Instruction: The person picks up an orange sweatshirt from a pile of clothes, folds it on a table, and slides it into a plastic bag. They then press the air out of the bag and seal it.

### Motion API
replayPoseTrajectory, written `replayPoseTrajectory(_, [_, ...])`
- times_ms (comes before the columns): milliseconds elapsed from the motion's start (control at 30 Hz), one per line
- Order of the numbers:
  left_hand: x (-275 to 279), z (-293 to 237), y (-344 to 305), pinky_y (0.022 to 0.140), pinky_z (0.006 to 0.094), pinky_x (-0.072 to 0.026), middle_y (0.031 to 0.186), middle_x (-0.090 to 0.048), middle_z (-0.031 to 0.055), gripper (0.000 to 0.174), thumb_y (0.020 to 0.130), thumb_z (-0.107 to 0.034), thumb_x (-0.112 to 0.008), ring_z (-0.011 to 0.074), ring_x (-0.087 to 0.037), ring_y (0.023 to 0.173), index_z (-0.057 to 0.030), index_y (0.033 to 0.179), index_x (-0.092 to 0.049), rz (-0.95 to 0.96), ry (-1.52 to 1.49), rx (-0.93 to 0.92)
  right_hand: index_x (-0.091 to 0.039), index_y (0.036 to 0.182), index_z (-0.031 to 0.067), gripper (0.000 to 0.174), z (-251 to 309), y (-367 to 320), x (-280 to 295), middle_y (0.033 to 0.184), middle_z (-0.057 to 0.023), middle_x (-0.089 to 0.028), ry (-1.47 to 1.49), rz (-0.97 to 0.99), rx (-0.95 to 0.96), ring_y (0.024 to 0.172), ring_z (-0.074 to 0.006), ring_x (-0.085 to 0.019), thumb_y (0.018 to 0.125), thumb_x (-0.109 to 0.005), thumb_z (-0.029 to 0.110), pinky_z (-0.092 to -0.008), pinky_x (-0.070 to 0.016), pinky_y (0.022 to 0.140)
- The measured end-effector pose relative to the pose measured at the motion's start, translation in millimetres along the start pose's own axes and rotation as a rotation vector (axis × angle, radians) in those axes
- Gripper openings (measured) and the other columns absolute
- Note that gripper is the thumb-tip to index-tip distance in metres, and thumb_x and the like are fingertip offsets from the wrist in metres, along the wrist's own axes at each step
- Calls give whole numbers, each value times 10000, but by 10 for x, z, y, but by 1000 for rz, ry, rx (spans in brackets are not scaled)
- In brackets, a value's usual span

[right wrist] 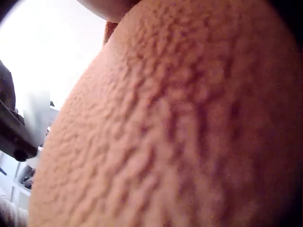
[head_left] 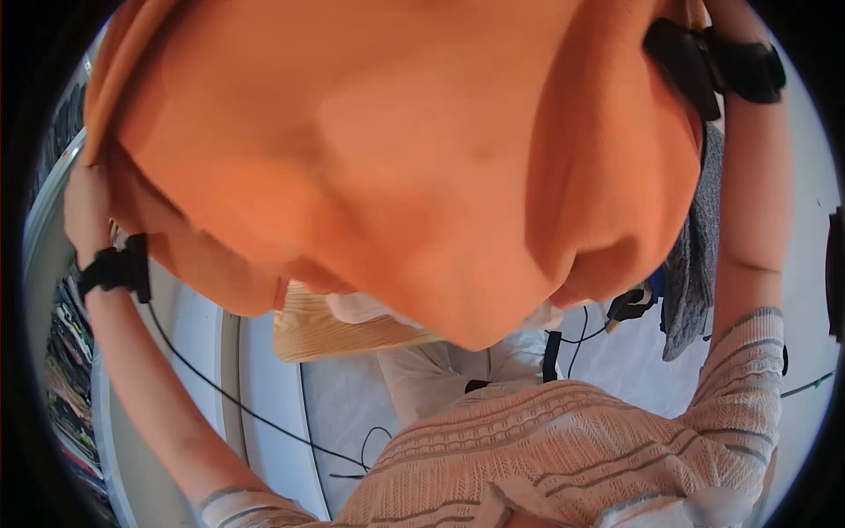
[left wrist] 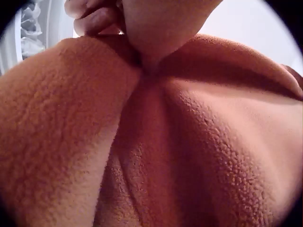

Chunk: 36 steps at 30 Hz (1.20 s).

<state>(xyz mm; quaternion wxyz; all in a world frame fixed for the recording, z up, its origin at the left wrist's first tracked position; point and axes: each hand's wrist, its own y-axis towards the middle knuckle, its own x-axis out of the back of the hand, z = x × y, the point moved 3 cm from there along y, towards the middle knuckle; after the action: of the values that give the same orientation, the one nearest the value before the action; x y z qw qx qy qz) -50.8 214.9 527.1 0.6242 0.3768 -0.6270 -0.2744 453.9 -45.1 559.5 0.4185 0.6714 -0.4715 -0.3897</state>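
A large orange fleece cloth (head_left: pixel 378 176) is held up in front of the body and fills most of the head view. Its folds sag between the raised arms, and its lower edge comes to a point near the lap. My left hand (head_left: pixel 86 211) grips the cloth at its left edge; in the left wrist view the fingers (left wrist: pixel 97 21) curl over the top and the thumb sinks into a fold. Only a sliver of my right hand (right wrist: pixel 111 7) shows, right at the cloth's upper edge in the right wrist view; its fingers are hidden.
Below the cloth a wooden tabletop (head_left: pixel 326 330) juts out. A dark grey cloth (head_left: pixel 695 255) hangs at the right. Packed clothes (head_left: pixel 70 352) line a shelf at far left. A black cable (head_left: pixel 238 400) runs from the left wristband toward the body.
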Motion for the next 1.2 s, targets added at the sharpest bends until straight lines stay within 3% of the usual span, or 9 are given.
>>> replayPoseTrajectory(133, [426, -35, 477, 807, 535, -483, 959, -607, 375, 350, 864, -116, -440, 522, -590, 914, 115, 1052, -626, -286, -335, -225, -522, 1183, 52, 284, 253, 17, 171, 985, -124, -605, 283, 233, -251, 860, -226, -565, 900, -530, 84, -303, -463, 791])
replayPoseTrajectory(467, [-216, -1228, 1210, 774, 372, -515, 1067, -655, 106, 310, 917, -228, -565, 233, -629, 903, -15, 1138, -604, 108, -1946, 8, -557, 1211, -5, 329, 942, -1078, 403, 1101, -9, -611, 873, 742, -1113, 996, -60, -543, 965, -557, 212, -231, -446, 860])
replayPoseTrajectory(633, [-960, -3180, 778, 639, 327, -487, 916, -617, 57, 204, 928, -245, -533, 158, -570, 784, -60, 974, -604, 228, -1945, 94, -567, 1177, -6, 305, 574, -2053, 401, 982, -24, -638, 865, 563, -1376, 879, -57, -557, 976, -553, 224, -233, -468, 766])
replayPoseTrajectory(700, [-1032, -3735, 284, 839, 380, -474, 1073, -655, 116, 352, 949, -271, -451, 209, -585, 959, 11, 1064, -627, 158, -1674, 73, -564, 1154, -9, 288, 467, -2409, 470, 995, -23, -617, 851, 368, -1549, 909, -56, -536, 980, -545, 219, -227, -452, 793])
replayPoseTrajectory(867, [-1897, -4899, -470, 841, 378, -472, 1010, -650, 179, 262, 949, -194, -459, 266, -606, 933, 14, 967, -617, 138, -1700, -84, -490, 1245, -1, 332, 229, -3125, 733, 1075, -39, -592, 710, 328, -1698, 993, -80, -529, 981, -534, 196, -238, -438, 862])
replayPoseTrajectory(933, [-1898, -5225, -962, 905, 398, -459, 1090, -620, 228, 295, 944, -196, -459, 320, -590, 1031, 24, 1105, -574, 638, -1803, -64, -452, 1285, 3, 362, 170, -3423, 787, 1129, -53, -577, 663, 290, -1775, 1044, -101, -527, 977, -535, 174, -248, -433, 899])
replayPoseTrajectory(1000, [-2757, -5757, -1236, 1033, 419, -378, 1291, -516, 260, 617, 852, -210, -582, 361, -494, 1216, -19, 1402, -378, 478, -1138, -527, -358, 1369, 10, 466, 159, -3623, 855, 1269, -100, -512, 558, 256, -1763, 1173, -153, -490, 956, -547, 114, -284, -405, 983])
replayPoseTrajectory(1133, [-1991, -5434, -1701, 897, 407, -488, 1331, -495, 195, 666, 825, -136, -612, 297, -526, 1148, -72, 1434, -349, 1118, -1006, -563, -248, 1469, 36, 621, 254, -4021, 994, 1403, -148, -419, 488, 412, -1924, 1275, -198, -428, 920, -540, 37, -304, -341, 1064])
replayPoseTrajectory(1200, [-1972, -5250, -1732, 999, 371, -406, 1315, -519, 226, 647, 793, -132, -605, 296, -515, 1208, -45, 1400, -400, 1021, -1041, -594, -236, 1476, 36, 663, 310, -4113, 1059, 1424, -150, -399, 474, 489, -1893, 1292, -209, -415, 894, -551, 15, -305, -327, 1075])
